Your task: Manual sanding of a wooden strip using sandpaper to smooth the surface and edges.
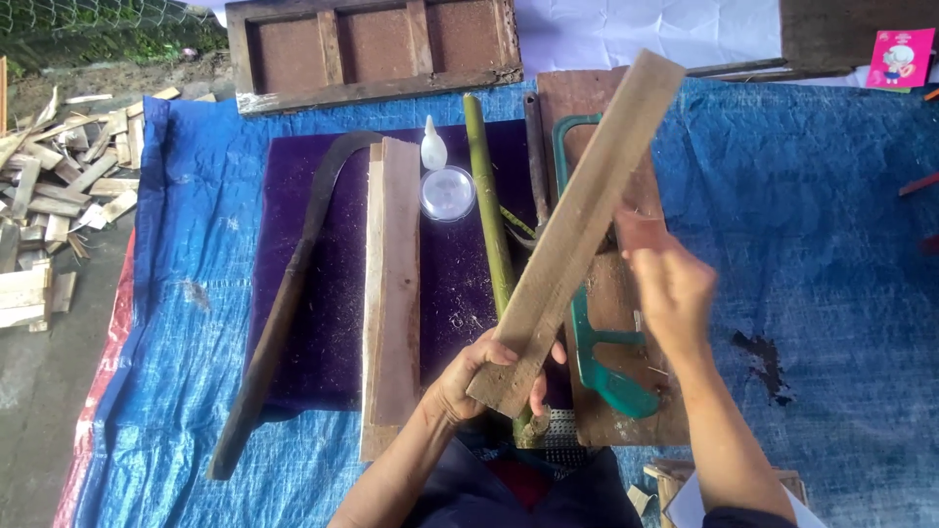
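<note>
My left hand (479,370) grips the near end of a long pale wooden slat (579,225), which slants up and away to the right. My right hand (667,282) is pressed against the slat's right side near its middle, holding a small reddish-brown piece, perhaps sandpaper (638,233). Under the slat lie a green-handled saw (597,362), a brown board (606,293) and a green bamboo stick (489,215).
A purple cloth (333,293) on a blue tarp (802,244) carries a flat plank (393,293), a long curved blade (284,313), a white glue bottle (432,145) and a clear round lid (448,193). Wood scraps (59,186) lie left; a wooden frame (377,49) stands behind.
</note>
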